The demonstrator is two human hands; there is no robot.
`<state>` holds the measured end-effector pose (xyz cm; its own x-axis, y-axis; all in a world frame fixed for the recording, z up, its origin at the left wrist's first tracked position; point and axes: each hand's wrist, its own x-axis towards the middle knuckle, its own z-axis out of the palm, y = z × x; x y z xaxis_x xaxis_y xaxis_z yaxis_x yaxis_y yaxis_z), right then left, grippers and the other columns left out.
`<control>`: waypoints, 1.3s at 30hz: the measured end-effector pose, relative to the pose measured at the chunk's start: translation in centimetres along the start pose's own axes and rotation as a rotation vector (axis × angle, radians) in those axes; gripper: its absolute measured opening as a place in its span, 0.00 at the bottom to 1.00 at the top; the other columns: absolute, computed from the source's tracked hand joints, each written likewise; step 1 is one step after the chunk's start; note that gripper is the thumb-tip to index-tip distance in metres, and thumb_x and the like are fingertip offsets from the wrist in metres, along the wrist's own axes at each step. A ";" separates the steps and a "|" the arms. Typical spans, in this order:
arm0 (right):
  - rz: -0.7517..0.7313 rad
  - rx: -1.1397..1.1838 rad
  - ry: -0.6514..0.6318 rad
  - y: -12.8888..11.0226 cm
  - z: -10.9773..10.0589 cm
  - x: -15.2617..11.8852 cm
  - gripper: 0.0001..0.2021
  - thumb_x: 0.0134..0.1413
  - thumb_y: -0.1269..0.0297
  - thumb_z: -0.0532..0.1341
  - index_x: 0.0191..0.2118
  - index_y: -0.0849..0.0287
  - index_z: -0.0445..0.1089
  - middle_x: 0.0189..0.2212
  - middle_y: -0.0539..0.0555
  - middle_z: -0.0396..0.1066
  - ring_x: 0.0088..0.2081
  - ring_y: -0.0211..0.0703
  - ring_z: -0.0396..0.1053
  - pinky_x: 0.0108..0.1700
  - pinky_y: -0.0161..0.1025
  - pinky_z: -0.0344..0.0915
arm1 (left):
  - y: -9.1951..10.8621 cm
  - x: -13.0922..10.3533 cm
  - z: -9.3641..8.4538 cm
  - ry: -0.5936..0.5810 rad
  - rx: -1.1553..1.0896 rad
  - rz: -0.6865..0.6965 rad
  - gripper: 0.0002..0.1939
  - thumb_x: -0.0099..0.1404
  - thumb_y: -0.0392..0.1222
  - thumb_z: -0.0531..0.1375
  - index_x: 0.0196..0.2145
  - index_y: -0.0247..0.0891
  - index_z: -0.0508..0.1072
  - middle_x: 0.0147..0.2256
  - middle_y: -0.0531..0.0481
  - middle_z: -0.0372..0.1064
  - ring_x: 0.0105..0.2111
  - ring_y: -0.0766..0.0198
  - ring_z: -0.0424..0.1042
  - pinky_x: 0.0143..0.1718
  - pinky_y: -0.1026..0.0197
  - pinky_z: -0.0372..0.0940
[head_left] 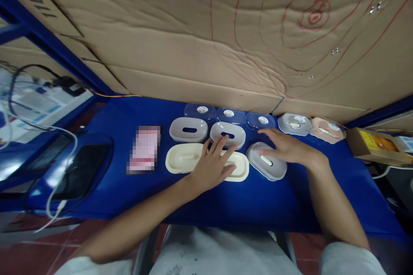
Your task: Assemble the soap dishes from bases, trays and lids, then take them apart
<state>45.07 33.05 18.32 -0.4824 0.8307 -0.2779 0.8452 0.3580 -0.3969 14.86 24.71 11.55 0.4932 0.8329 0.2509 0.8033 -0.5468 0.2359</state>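
My left hand (pixel 213 161) lies spread over the front row, fingers apart. Its fingertips reach the right-hand grey oval dish (pixel 237 130), which has a slot in its base, and the palm covers part of the right cream oval tray (pixel 241 167). Left of it is another cream tray (pixel 180 157), with a second slotted grey dish (pixel 189 123) behind. My right hand (pixel 280 146) is open, thumb and fingers apart, at a grey oval dish (pixel 274 169) whose slot shows a cream bar. Whether the thumb touches it I cannot tell.
Three clear oval covers (pixel 230 115) with round stickers line the back. Right of them stand a grey covered dish (pixel 294 124) and a peach one (pixel 326 130). A blurred-out phone-like object (pixel 143 149), a cabled black device (pixel 77 172) and an open cardboard box (pixel 371 146) flank them.
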 end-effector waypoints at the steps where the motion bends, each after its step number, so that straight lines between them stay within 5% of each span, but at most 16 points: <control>1: -0.002 0.005 -0.013 -0.2 0.6 -0.9 0.42 0.61 0.38 0.66 0.74 0.51 0.59 0.70 0.65 0.64 0.66 0.68 0.69 0.66 0.62 0.69 | 0.1 0.0 -0.1 0.024 -0.012 0.003 0.29 0.77 0.52 0.61 0.71 0.40 0.67 0.74 0.30 0.55 0.72 0.35 0.59 0.69 0.30 0.55; 4: -0.036 0.025 -0.030 -0.8 2.7 -3.2 0.47 0.56 0.43 0.71 0.76 0.48 0.53 0.72 0.63 0.61 0.70 0.68 0.64 0.68 0.63 0.66 | 0.7 -0.2 -0.7 0.111 -0.092 0.038 0.27 0.77 0.50 0.60 0.69 0.39 0.68 0.71 0.30 0.60 0.70 0.36 0.62 0.66 0.33 0.59; 9: -0.140 0.145 0.112 -0.6 3.3 -4.8 0.39 0.60 0.53 0.69 0.71 0.46 0.53 0.71 0.60 0.60 0.70 0.60 0.64 0.70 0.60 0.64 | 1.4 -0.9 -1.2 0.178 -0.414 0.130 0.27 0.77 0.46 0.61 0.69 0.41 0.64 0.67 0.34 0.65 0.66 0.44 0.67 0.65 0.42 0.66; 16: -0.421 0.307 0.125 -3.3 2.3 -6.5 0.42 0.58 0.54 0.73 0.71 0.45 0.51 0.74 0.61 0.54 0.75 0.60 0.57 0.72 0.56 0.64 | 2.8 -1.8 -0.5 -0.045 -1.177 0.030 0.61 0.64 0.53 0.75 0.79 0.53 0.40 0.75 0.35 0.52 0.68 0.42 0.67 0.65 0.40 0.69; 19: -0.505 0.299 0.128 -5.2 3.7 -6.1 0.42 0.57 0.56 0.74 0.70 0.46 0.53 0.75 0.63 0.51 0.77 0.59 0.53 0.72 0.54 0.64 | 3.1 -1.7 -0.5 -0.040 -1.364 -0.012 0.60 0.64 0.51 0.76 0.78 0.54 0.41 0.75 0.36 0.51 0.71 0.40 0.63 0.69 0.37 0.64; 24: -0.546 0.376 0.183 -5.6 5.0 -5.2 0.38 0.55 0.57 0.75 0.67 0.47 0.58 0.74 0.63 0.55 0.75 0.60 0.56 0.69 0.54 0.66 | 2.8 -1.5 -0.9 0.024 -1.375 -0.066 0.55 0.60 0.51 0.78 0.75 0.52 0.52 0.72 0.38 0.58 0.70 0.40 0.64 0.68 0.38 0.64; 31: -0.497 0.546 0.202 -3.3 4.3 -4.9 0.34 0.61 0.47 0.69 0.67 0.46 0.57 0.73 0.63 0.58 0.73 0.63 0.59 0.69 0.59 0.64 | 2.3 -1.7 -1.1 0.005 -1.247 -0.100 0.56 0.59 0.54 0.77 0.75 0.46 0.52 0.73 0.34 0.57 0.70 0.37 0.62 0.66 0.39 0.67; 36: -0.226 0.115 0.413 -0.5 3.9 -3.5 0.31 0.61 0.54 0.68 0.66 0.48 0.60 0.75 0.65 0.53 0.76 0.66 0.52 0.72 0.67 0.55 | 2.5 -1.9 -1.2 -0.102 -1.165 -0.051 0.56 0.58 0.49 0.78 0.75 0.47 0.52 0.71 0.35 0.60 0.68 0.40 0.67 0.66 0.39 0.69; 39: -0.183 -0.029 0.377 0.7 4.2 -2.7 0.30 0.62 0.55 0.66 0.67 0.49 0.61 0.75 0.65 0.56 0.76 0.67 0.53 0.72 0.70 0.54 | 2.7 -2.2 -1.2 -0.188 -1.124 0.069 0.57 0.57 0.49 0.79 0.75 0.47 0.53 0.71 0.35 0.60 0.68 0.42 0.67 0.68 0.39 0.67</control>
<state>46.00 29.31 15.10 -0.5119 0.8482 0.1363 0.7619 0.5215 -0.3841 15.52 21.32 12.79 0.6429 0.7459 0.1744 0.0651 -0.2801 0.9578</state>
